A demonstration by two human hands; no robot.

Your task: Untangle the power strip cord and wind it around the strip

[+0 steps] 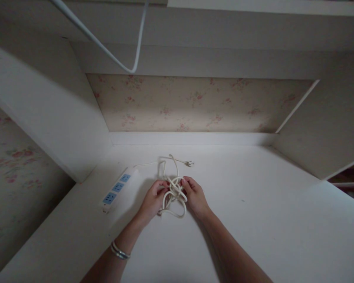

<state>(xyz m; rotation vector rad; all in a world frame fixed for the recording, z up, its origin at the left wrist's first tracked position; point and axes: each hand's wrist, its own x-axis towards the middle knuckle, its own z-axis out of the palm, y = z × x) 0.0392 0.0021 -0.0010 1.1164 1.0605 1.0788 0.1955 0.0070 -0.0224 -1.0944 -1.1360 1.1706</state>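
A tangled off-white power cord [176, 189] lies bunched between my two hands, a little above the white desk top. My left hand [155, 198] pinches the left side of the tangle, its fingertips partly hidden by the loops. On the opposite side, my right hand [195, 196] grips the cord between thumb and fingers. The cord's plug [190, 163] rests on the desk just beyond the tangle. A thin length of cord runs left to a white power strip [117, 189] with blue socket faces, which lies slanted on the desk.
The white desk top [253, 220] is closed in by a left side panel [56, 106], a right panel [321, 118] and a back ledge [194, 138]. Overhead, a white cable [106, 51] hangs in a loop from the shelf [224, 35]. Flowered wallpaper [179, 102] shows behind.
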